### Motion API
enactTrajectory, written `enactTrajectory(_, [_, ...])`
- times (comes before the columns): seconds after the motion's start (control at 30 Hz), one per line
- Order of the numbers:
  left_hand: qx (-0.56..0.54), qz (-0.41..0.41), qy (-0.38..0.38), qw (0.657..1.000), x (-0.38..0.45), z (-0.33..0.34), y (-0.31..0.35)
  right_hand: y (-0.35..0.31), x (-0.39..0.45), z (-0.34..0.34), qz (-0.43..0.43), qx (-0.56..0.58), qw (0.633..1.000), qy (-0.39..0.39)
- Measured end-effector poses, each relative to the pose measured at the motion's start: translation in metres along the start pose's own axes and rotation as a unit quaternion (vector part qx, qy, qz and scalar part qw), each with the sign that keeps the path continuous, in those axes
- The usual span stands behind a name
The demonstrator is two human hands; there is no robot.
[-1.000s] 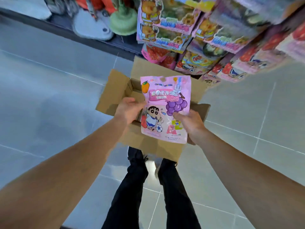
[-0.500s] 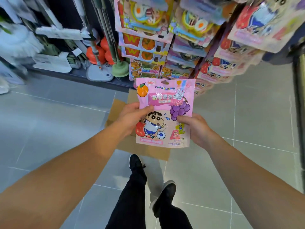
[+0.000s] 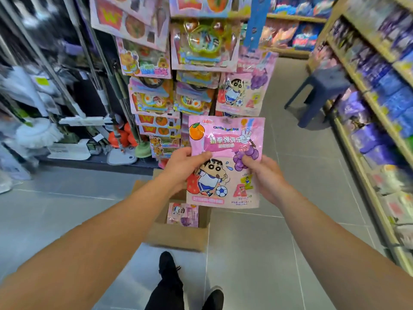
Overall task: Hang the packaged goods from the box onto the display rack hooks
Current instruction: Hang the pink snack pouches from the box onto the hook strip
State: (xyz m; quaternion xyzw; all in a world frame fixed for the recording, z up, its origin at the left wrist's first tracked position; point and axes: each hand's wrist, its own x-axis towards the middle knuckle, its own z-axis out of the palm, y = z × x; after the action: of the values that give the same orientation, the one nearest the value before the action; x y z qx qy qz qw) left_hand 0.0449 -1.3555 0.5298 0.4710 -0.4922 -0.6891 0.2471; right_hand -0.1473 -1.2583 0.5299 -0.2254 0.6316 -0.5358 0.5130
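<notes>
A pink candy packet (image 3: 223, 142) with a cartoon boy, grapes and an orange is held upright in front of me. My left hand (image 3: 181, 168) pinches its left edge and my right hand (image 3: 263, 175) pinches its right edge. The packet sits just below the display rack (image 3: 192, 63), which is full of hanging packs. A matching pink packet (image 3: 241, 92) hangs on the rack directly above it. The cardboard box (image 3: 178, 238) stands open on the floor below my hands, with another pink packet (image 3: 182, 214) lying inside.
Mops and plungers (image 3: 125, 137) line the shelf on the left. A blue plastic stool (image 3: 319, 90) stands in the aisle at right, beside shelves of purple packs (image 3: 375, 108). My feet (image 3: 169, 269) are on the grey tiled floor behind the box.
Both hands have lifted the packet up out of the box toward the rack. My view has tilted upward, showing more of the rack and the aisle.
</notes>
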Motion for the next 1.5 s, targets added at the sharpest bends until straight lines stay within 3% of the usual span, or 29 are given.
enactTrajectory(0.33, [0.102,0.082,-0.036,0.991,0.012,0.052,0.073,-0.086,-0.002,-0.047,-0.1,0.0,0.992,0.081])
enactTrajectory(0.57, [0.079,0.106,-0.068,0.989,0.049,0.068,0.112,-0.131,0.031,-0.056,-0.14,-0.003,0.984,0.112])
enactTrajectory(0.8, [0.048,0.16,-0.032,0.985,0.102,0.067,0.158,-0.157,0.083,-0.051,-0.136,-0.035,0.984,0.11])
enactTrajectory(1.0, [0.038,0.114,0.002,0.993,0.141,0.067,0.167,-0.167,0.124,-0.053,-0.108,-0.053,0.988,0.098])
enactTrajectory(1.23, [0.053,0.114,0.049,0.991,0.175,0.095,0.181,-0.207,0.17,-0.075,-0.123,-0.037,0.99,0.064])
enactTrajectory(1.5, [0.044,0.119,0.095,0.987,0.192,0.126,0.2,-0.243,0.224,-0.092,-0.158,-0.14,0.975,0.068])
